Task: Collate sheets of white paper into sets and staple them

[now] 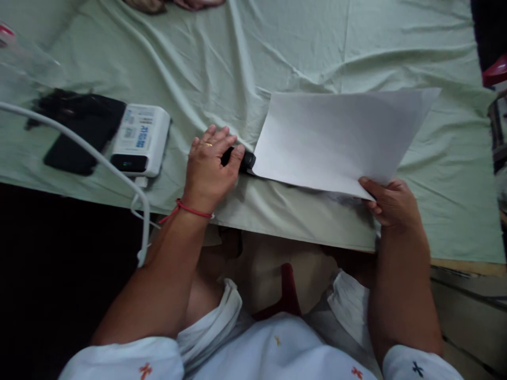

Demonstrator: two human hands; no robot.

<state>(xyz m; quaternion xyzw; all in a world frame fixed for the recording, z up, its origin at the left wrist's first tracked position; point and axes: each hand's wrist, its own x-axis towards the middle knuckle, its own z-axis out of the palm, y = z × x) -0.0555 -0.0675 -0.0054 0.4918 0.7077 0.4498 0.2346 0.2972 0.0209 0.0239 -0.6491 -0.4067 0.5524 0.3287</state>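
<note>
A black object that looks like a stapler point(247, 160) lies on the cloth, its front end at the near left corner of the white paper sheets point(325, 140). Over its rear part rests my left hand point(212, 163), thumb along the near side and fingers across the top; much of the object is hidden by it. My right hand point(390, 200) pinches the near right edge of the sheets, thumb on top. The paper's right side is lifted and bent up off the table, while its left side sits low by the black object.
A pale green cloth point(301, 42) covers the table in wrinkles. On the left are a white power bank point(140, 137) with a plugged cable, a black pouch point(79, 142) and a clear plastic container point(27, 63). A thick white cable point(87, 140) arcs across the near left.
</note>
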